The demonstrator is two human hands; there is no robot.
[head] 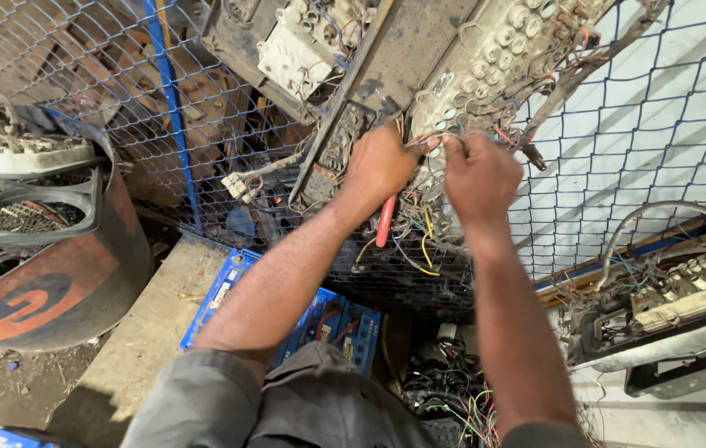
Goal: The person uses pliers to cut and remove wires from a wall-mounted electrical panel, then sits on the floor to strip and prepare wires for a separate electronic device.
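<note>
Item: dirty cream switch panel with round sockets (498, 50), propped against grey chain-link mesh (660, 124).

Your left hand (379, 166): fingers closed around a red-handled cutting tool (385, 221), its handle hanging below your palm and its head hidden at your fingertips.

Your right hand (479, 176): fingertips pinched on thin pale wires (440, 143) at the panel's lower edge, just beside the left knuckles.

Below both wrists: loose yellow wire loops (424, 249).

Under your left forearm: blue battery case (311, 319).

Step, as judged: stripping wiring off the panel. The next move likely calls for keeping the pinched strand taut and setting the tool's head close against the panel.
</note>
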